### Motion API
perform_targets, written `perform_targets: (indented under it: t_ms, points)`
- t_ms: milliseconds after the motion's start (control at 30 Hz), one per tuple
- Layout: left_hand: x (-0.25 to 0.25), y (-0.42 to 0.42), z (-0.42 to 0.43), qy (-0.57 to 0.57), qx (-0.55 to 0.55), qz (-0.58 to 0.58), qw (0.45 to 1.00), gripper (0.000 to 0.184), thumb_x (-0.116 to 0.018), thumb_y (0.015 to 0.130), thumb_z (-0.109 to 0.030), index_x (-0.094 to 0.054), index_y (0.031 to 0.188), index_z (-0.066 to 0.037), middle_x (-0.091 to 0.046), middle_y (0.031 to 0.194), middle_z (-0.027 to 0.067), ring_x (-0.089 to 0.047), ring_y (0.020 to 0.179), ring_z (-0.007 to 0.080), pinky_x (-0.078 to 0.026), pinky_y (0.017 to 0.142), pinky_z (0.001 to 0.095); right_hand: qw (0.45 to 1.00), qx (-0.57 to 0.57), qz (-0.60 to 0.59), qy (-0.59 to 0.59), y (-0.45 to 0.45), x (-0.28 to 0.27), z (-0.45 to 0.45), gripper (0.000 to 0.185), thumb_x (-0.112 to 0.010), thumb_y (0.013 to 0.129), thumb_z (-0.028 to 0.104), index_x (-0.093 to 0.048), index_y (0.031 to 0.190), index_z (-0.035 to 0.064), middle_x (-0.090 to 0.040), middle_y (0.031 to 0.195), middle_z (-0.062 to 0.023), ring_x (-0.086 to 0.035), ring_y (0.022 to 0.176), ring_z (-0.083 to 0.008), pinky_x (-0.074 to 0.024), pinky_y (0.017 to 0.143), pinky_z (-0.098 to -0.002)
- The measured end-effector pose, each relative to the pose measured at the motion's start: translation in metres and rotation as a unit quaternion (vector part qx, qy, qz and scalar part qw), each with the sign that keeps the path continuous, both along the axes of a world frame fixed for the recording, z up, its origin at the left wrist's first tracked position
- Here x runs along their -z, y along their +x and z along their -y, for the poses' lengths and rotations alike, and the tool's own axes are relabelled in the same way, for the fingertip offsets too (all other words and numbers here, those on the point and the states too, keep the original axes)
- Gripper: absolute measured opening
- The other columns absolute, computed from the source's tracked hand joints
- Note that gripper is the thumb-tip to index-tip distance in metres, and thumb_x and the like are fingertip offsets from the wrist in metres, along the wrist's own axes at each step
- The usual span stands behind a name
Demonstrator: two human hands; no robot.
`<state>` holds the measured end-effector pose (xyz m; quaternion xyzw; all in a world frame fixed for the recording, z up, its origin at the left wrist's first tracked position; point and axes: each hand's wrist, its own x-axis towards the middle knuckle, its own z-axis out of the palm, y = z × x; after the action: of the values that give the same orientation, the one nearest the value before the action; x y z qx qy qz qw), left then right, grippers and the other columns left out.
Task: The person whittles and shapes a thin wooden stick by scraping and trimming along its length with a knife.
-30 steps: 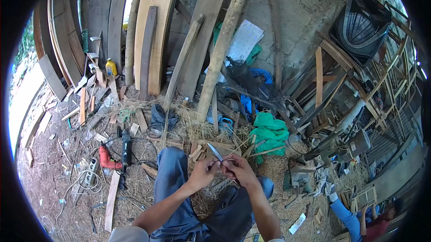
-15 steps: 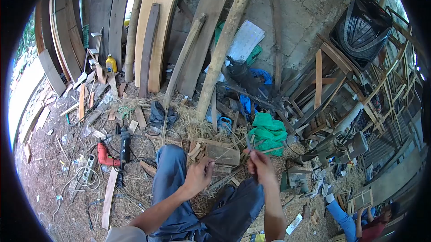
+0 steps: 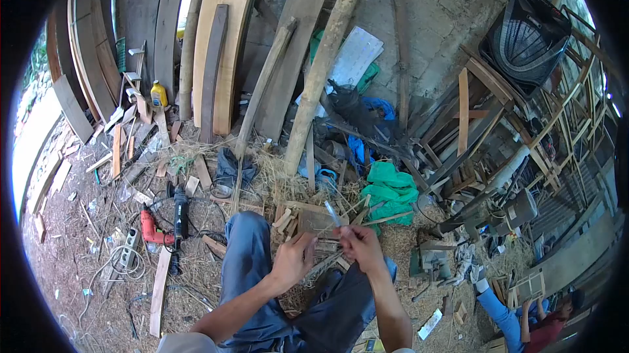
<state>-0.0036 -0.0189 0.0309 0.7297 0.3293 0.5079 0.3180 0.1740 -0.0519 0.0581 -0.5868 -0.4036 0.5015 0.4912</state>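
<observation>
My left hand (image 3: 293, 258) is closed in front of my left knee, with a thin strip (image 3: 325, 240) sticking out from its fingertips toward the right. Just to the right, my right hand (image 3: 362, 249) is wrapped round a knife (image 3: 333, 214). The knife's shiny blade points up and away from me; its handle is mostly hidden in the fingers. The strip's far end reaches close to my right fingers, and I cannot tell if the blade touches it. Below and beyond both hands lies a wooden block (image 3: 314, 222) among wood scraps.
A red drill (image 3: 156, 230), a dark angle grinder (image 3: 180, 215) and a white power strip (image 3: 129, 248) lie on the left. Boards and a pole (image 3: 325, 64) lean ahead. A green plastic bag (image 3: 390, 190) sits beyond my right hand. Another person (image 3: 549, 323) is at lower right.
My right hand has moved left with the knife, close to my left hand. The blade now shows more clearly. My left hand has shifted only slightly.
</observation>
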Motion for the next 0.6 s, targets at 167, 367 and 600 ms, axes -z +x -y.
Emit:
perform_targets:
  t_ms: [167,367,600]
  points:
    - [0.002,0.006,-0.001,-0.077,0.074,0.039,0.994,0.010,-0.053,0.085,0.000,-0.060,0.092,0.003,-0.060,0.071,0.0170,-0.060,0.060,0.0274,-0.044,0.053,0.0340,0.995,-0.093,-0.026,-0.027,-0.009,-0.007,0.002,0.022,-0.057,0.091,0.021,-0.064,0.086,0.0011,-0.046,0.058,0.0049,-0.037,0.049,-0.0022,-0.0264,0.043,-0.0185]
    - [0.010,0.006,-0.001,-0.129,0.127,0.031,0.983,0.010,-0.053,0.087,-0.002,-0.061,0.091,0.002,-0.062,0.072,0.0139,-0.060,0.062,0.0187,-0.045,0.058,0.0296,0.991,-0.120,-0.010,-0.056,0.005,-0.006,0.004,0.021,-0.058,0.090,0.021,-0.064,0.084,0.0024,-0.047,0.058,0.0043,-0.038,0.048,-0.0026,-0.0268,0.043,-0.0183]
    - [0.016,-0.018,-0.004,-0.214,0.173,-0.037,0.961,0.014,-0.051,0.090,-0.008,-0.061,0.092,0.002,-0.064,0.076,0.0107,-0.060,0.071,0.0147,-0.046,0.067,0.0286,0.987,0.114,0.099,0.056,0.091,-0.005,0.005,0.025,-0.062,0.087,0.028,-0.062,0.085,0.0029,-0.048,0.059,0.0039,-0.040,0.047,-0.0026,-0.0292,0.041,-0.0185]
